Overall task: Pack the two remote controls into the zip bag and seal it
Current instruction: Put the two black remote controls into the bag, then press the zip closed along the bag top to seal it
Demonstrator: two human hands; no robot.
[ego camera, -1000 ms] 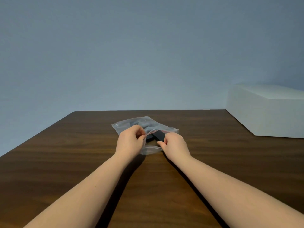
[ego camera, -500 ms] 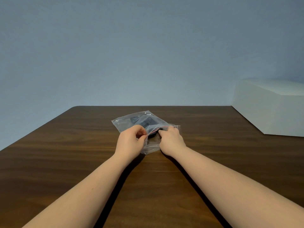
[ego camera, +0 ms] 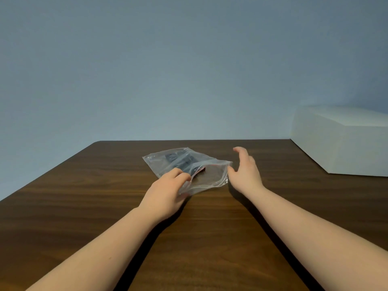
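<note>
Now my left hand [ego camera: 168,192] pins the zip bag [ego camera: 201,175], remotes [ego camera: 180,161] inside; right hand [ego camera: 244,171] open beside it; sealing comes next.

Dark brown wooden table [ego camera: 84,206] with visible grain, far corner rounded at left. Stood against a plain blue-grey wall [ego camera: 168,70]. Held a white angular box [ego camera: 344,141] at far right edge, partly cut off by frame.

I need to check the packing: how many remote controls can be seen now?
1 for certain: a dark remote control inside the far part of the zip bag. A second may lie against it or be hidden there; the plastic blurs them together.
</note>
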